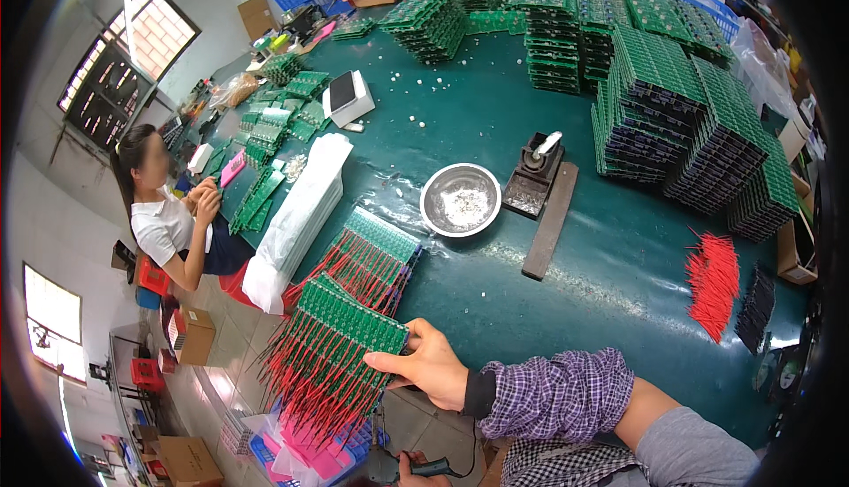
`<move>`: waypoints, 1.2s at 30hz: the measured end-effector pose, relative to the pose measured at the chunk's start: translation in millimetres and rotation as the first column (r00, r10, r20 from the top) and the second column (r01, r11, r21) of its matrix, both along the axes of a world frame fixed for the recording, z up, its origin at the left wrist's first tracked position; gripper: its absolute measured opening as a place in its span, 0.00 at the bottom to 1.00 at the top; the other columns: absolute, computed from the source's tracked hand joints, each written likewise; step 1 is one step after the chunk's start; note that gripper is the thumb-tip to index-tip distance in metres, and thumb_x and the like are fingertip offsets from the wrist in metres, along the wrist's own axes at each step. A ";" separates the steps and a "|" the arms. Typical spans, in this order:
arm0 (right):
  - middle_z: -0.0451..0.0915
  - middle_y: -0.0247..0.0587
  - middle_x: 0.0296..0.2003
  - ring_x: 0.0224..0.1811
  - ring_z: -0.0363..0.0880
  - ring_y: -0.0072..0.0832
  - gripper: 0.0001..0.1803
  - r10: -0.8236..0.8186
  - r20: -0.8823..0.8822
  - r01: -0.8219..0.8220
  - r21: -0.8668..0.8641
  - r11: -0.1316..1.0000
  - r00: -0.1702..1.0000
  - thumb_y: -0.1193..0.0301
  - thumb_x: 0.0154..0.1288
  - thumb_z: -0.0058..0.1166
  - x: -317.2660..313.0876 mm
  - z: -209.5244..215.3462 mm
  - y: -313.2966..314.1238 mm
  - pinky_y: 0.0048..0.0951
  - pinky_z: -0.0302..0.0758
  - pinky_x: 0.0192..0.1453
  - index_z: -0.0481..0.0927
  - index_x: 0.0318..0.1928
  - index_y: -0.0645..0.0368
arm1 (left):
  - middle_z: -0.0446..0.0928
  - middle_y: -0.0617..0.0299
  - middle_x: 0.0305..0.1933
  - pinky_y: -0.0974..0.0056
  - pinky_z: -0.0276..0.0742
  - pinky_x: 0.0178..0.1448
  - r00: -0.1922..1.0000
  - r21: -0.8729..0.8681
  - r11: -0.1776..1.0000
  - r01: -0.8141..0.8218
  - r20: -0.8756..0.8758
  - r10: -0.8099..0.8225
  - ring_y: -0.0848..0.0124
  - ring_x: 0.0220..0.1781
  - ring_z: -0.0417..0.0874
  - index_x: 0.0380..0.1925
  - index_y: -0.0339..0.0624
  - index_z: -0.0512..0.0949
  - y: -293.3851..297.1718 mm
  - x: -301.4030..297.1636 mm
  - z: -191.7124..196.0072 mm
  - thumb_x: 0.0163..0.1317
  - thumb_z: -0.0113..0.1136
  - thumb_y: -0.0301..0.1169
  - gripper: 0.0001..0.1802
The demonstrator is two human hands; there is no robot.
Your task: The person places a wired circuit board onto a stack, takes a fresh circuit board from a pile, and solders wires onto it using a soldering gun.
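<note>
My right hand (426, 370), in a purple plaid oversleeve, is closed on the right edge of a green circuit board panel (349, 314). Rows of red wires (309, 376) hang from that panel past the table's edge. Under it, a stack of similar wired panels (380, 235) lies on the table. At the bottom rim my left hand (419, 475) shows only in part, its fingers bent beside a grey-handled tool (433, 467) with a black cord. Whether they grip it is hard to see.
On the green table (442, 310) stand a metal bowl (460, 200) of white bits, a soldering iron stand (535, 177), red wires (713, 285), black wires (754, 310) and tall board stacks (654, 107). A long white wrapped bundle (301, 213) lies left. Co-workers (168, 213) sit around.
</note>
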State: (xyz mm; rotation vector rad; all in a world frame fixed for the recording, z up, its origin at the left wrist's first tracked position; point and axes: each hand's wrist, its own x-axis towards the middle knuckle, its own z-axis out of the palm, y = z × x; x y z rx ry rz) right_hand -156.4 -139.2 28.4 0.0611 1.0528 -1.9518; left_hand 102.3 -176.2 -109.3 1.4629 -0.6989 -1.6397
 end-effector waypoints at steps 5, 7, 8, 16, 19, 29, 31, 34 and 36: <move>0.76 0.42 0.46 0.45 0.82 0.27 0.31 -0.016 -0.036 0.014 -0.052 0.999 0.999 0.65 0.58 0.72 -9.7 -1.0 4.0 0.33 0.83 0.38 0.64 0.51 0.63 | 0.79 0.60 0.32 0.66 0.77 0.45 1.000 0.018 1.000 -0.017 -0.026 0.017 0.69 0.36 0.80 0.32 0.38 0.79 1.7 -5.4 0.0 0.68 0.59 0.26 0.05; 0.78 0.43 0.47 0.47 0.83 0.29 0.30 -0.003 -0.014 0.003 -0.033 0.999 1.000 0.67 0.60 0.71 -9.5 3.0 6.8 0.34 0.84 0.42 0.65 0.52 0.62 | 0.79 0.60 0.32 0.66 0.77 0.45 0.999 0.027 0.999 -0.025 -0.032 0.025 0.69 0.36 0.80 0.32 0.37 0.79 -1.7 -3.8 -4.0 0.68 0.59 0.26 0.05; 0.80 0.44 0.49 0.49 0.83 0.30 0.29 0.007 0.010 -0.006 -0.013 1.000 1.000 0.68 0.61 0.70 -9.6 4.9 7.9 0.36 0.85 0.46 0.65 0.53 0.62 | 0.79 0.60 0.32 0.66 0.77 0.45 0.999 0.021 1.000 -0.023 -0.027 0.024 0.69 0.36 0.80 0.33 0.37 0.79 -2.9 -3.7 -5.2 0.68 0.58 0.26 0.05; 0.81 0.46 0.49 0.49 0.84 0.32 0.29 0.051 0.076 -0.047 -0.054 0.997 0.996 0.70 0.61 0.69 -18.6 10.8 4.8 0.38 0.86 0.45 0.65 0.56 0.63 | 0.78 0.60 0.31 0.65 0.77 0.45 0.998 -0.002 0.999 -0.047 -0.039 0.046 0.68 0.35 0.79 0.33 0.37 0.79 -9.3 0.8 -12.5 0.68 0.58 0.26 0.05; 0.80 0.42 0.48 0.50 0.82 0.32 0.26 0.017 0.032 -0.015 -0.088 0.996 0.999 0.70 0.62 0.68 -35.1 15.5 -1.7 0.40 0.87 0.43 0.70 0.55 0.63 | 0.78 0.61 0.30 0.65 0.77 0.45 0.998 -0.021 0.998 -0.051 -0.033 0.050 0.68 0.35 0.79 0.32 0.38 0.79 -10.3 4.4 -12.2 0.67 0.59 0.26 0.05; 0.84 0.44 0.43 0.39 0.87 0.36 0.17 0.051 -0.085 -0.053 -0.019 0.998 0.995 0.68 0.61 0.67 -125.3 23.4 -11.1 0.43 0.89 0.37 0.81 0.46 0.67 | 0.76 0.61 0.28 0.63 0.75 0.46 1.000 0.000 1.000 -0.029 -0.012 0.029 0.68 0.35 0.78 0.30 0.40 0.78 1.5 -6.9 19.7 0.66 0.62 0.28 0.06; 0.84 0.45 0.42 0.39 0.87 0.37 0.17 0.032 -0.093 -0.033 -0.004 0.999 0.995 0.69 0.59 0.68 -133.9 17.9 -11.2 0.45 0.89 0.37 0.81 0.45 0.67 | 0.76 0.61 0.28 0.64 0.75 0.46 1.000 0.007 1.000 -0.021 -0.006 0.021 0.68 0.35 0.78 0.30 0.40 0.78 1.1 -6.7 17.8 0.66 0.62 0.28 0.06; 0.83 0.45 0.41 0.39 0.87 0.37 0.18 0.020 -0.088 -0.019 0.020 1.000 0.996 0.69 0.56 0.70 -142.7 2.4 -15.2 0.48 0.88 0.37 0.81 0.44 0.66 | 0.77 0.61 0.28 0.64 0.74 0.46 1.000 0.017 1.000 0.009 -0.022 -0.008 0.68 0.35 0.78 0.29 0.41 0.78 -1.1 -7.2 12.0 0.66 0.62 0.28 0.07; 0.83 0.46 0.41 0.39 0.86 0.37 0.19 0.008 -0.124 -0.003 0.036 0.999 0.992 0.69 0.56 0.70 -143.0 5.9 -17.8 0.49 0.88 0.37 0.80 0.45 0.67 | 0.77 0.61 0.28 0.64 0.74 0.45 1.000 0.009 1.000 -0.009 -0.024 0.009 0.68 0.34 0.78 0.29 0.40 0.78 2.3 -9.7 15.6 0.66 0.62 0.28 0.06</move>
